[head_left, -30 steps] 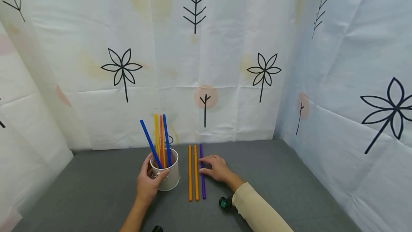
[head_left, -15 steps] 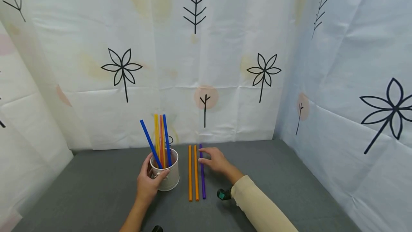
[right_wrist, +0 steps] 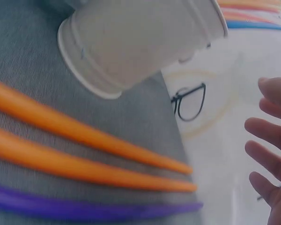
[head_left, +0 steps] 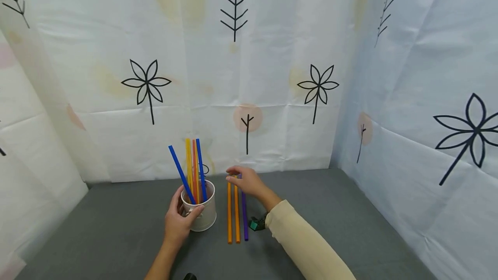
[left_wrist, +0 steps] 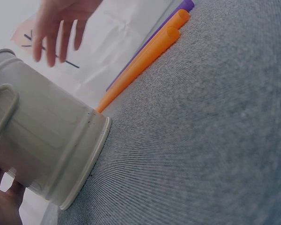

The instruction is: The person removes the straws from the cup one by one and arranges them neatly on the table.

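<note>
My left hand (head_left: 178,224) grips a white metal mug (head_left: 207,218) standing upright on the table, thumb near its handle (left_wrist: 8,112). Inside lean two blue straws (head_left: 181,172), a yellow straw (head_left: 188,157) and thin red and orange ones. To the mug's right, two orange straws (head_left: 229,217) and a purple straw (head_left: 244,219) lie side by side, pointing away from me. My right hand (head_left: 250,182) hovers over their far ends with relaxed, spread fingers (right_wrist: 267,133). Nothing is held in it. It covers the far tips in the head view.
A grey cloth-covered table (head_left: 330,224) extends around the mug. White patterned curtain (head_left: 272,137) hangs behind and along both sides. A dark wrist device (head_left: 256,224) sits under the right wrist, close to the purple straw.
My right hand has moved left and away from me, from beside the purple straw to above the far ends of the orange ones. My left hand keeps its grip on the mug.
</note>
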`<action>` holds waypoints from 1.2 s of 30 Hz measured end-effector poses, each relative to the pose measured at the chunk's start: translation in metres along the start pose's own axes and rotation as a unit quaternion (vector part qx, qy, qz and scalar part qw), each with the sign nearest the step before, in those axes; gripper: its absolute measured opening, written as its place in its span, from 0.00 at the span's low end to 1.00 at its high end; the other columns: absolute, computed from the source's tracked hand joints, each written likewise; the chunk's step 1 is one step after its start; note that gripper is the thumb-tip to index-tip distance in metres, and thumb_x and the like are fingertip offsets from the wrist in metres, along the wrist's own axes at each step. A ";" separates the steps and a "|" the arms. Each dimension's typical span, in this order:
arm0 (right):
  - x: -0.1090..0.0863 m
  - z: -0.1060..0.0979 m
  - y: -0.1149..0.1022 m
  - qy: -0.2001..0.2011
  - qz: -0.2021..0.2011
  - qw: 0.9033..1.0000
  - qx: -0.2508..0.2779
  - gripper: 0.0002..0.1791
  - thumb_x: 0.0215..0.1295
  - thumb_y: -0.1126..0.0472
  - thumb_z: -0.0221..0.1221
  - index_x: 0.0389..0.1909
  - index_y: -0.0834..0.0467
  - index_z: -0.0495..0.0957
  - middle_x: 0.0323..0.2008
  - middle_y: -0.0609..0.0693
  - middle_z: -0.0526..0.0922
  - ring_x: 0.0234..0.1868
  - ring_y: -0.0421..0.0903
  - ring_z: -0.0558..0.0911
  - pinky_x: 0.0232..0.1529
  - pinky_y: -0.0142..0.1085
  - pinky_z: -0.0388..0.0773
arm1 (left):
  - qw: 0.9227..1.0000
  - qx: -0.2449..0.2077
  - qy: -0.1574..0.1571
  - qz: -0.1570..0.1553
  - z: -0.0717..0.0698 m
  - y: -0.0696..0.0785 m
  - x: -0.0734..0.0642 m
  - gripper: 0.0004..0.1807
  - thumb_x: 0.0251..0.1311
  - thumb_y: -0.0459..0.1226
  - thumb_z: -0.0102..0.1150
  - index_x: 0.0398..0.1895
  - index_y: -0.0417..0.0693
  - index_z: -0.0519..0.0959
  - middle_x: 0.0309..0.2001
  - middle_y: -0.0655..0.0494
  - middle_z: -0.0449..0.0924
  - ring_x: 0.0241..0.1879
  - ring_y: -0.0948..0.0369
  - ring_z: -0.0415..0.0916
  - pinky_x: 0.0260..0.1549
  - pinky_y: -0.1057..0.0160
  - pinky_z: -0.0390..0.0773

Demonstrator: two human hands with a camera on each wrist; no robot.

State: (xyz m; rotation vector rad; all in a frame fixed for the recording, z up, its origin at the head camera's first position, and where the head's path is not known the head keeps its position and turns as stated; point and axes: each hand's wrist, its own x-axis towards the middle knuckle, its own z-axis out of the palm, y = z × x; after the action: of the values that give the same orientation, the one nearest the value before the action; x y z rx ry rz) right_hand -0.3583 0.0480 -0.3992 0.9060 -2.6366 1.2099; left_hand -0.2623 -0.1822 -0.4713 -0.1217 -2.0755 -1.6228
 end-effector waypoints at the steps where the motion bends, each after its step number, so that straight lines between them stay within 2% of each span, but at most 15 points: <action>1: 0.002 0.002 -0.003 0.003 0.003 1.000 0.003 0.17 0.70 0.54 0.57 0.56 0.55 0.78 0.52 0.52 0.81 0.55 0.50 0.78 0.55 0.46 0.74 | 1.000 -0.001 0.000 0.000 0.000 0.000 0.000 0.46 0.52 0.36 0.73 0.73 0.46 0.59 0.66 0.41 0.66 0.64 0.49 0.65 0.62 0.62 0.65; 4: 0.010 0.008 -0.012 0.017 0.011 1.000 0.020 0.17 0.70 0.54 0.57 0.56 0.55 0.77 0.49 0.50 0.82 0.52 0.48 0.79 0.53 0.45 0.76 | 1.000 -0.006 -0.001 0.002 0.001 0.000 0.001 0.45 0.53 0.37 0.73 0.73 0.46 0.59 0.66 0.41 0.66 0.64 0.48 0.65 0.63 0.47 0.63; 6: 0.015 0.012 -0.017 0.029 0.007 0.999 0.034 0.17 0.70 0.55 0.58 0.56 0.57 0.78 0.47 0.51 0.83 0.50 0.49 0.80 0.51 0.45 0.77 | 1.000 -0.012 -0.001 0.003 0.001 0.000 0.002 0.45 0.53 0.37 0.73 0.73 0.46 0.59 0.66 0.41 0.66 0.65 0.47 0.65 0.63 0.45 0.63; 10: 0.022 0.020 -0.028 0.041 0.011 0.997 0.059 0.17 0.69 0.57 0.60 0.56 0.58 0.78 0.45 0.51 0.84 0.46 0.47 0.81 0.49 0.41 0.79 | 1.000 -0.013 -0.001 0.001 0.002 -0.001 0.002 0.45 0.53 0.37 0.72 0.73 0.46 0.59 0.66 0.40 0.66 0.65 0.47 0.64 0.63 0.43 0.62; 15: 0.025 0.029 -0.037 0.036 0.022 0.996 0.080 0.20 0.67 0.56 0.61 0.58 0.56 0.76 0.44 0.49 0.84 0.44 0.44 0.81 0.44 0.36 0.80 | 1.000 -0.019 0.001 0.001 0.003 -0.002 0.002 0.45 0.53 0.36 0.72 0.73 0.46 0.60 0.66 0.40 0.66 0.65 0.48 0.64 0.63 0.44 0.62; 22: 0.031 0.042 -0.043 0.005 0.041 0.992 0.116 0.31 0.67 0.55 0.62 0.68 0.55 0.66 0.46 0.49 0.85 0.47 0.44 0.82 0.50 0.40 0.79 | 1.000 -0.026 0.000 0.012 0.002 -0.002 0.001 0.44 0.55 0.37 0.71 0.73 0.47 0.60 0.66 0.39 0.65 0.65 0.44 0.63 0.63 0.40 0.61; 26: 0.034 0.048 -0.049 -0.002 0.049 0.993 0.109 0.35 0.66 0.55 0.63 0.71 0.55 0.62 0.46 0.51 0.85 0.47 0.44 0.82 0.53 0.43 0.78 | 1.000 -0.027 -0.001 0.011 0.001 -0.001 0.002 0.43 0.55 0.38 0.71 0.73 0.48 0.59 0.67 0.40 0.65 0.66 0.45 0.63 0.64 0.41 0.60; 31: 0.035 0.057 -0.051 0.016 0.071 0.993 0.089 0.33 0.64 0.55 0.64 0.69 0.54 0.65 0.41 0.45 0.85 0.42 0.41 0.82 0.50 0.42 0.79 | 1.000 -0.017 -0.002 0.005 0.000 -0.002 0.002 0.44 0.55 0.38 0.71 0.73 0.46 0.59 0.67 0.39 0.64 0.66 0.44 0.63 0.63 0.41 0.61; 36: 0.032 0.062 -0.050 0.033 0.075 0.993 0.082 0.29 0.65 0.58 0.64 0.67 0.53 0.69 0.39 0.44 0.85 0.39 0.39 0.82 0.47 0.38 0.81 | 1.000 -0.015 -0.001 0.007 0.000 -0.003 0.002 0.44 0.54 0.38 0.72 0.73 0.46 0.59 0.67 0.38 0.64 0.65 0.44 0.63 0.63 0.40 0.61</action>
State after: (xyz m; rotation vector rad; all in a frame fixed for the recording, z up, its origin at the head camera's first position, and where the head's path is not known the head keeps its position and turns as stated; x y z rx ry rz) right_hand -0.3476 -0.0373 -0.3978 0.6866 -2.6230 1.4842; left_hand -0.2651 -0.1832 -0.4733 -0.1483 -2.0486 -1.6463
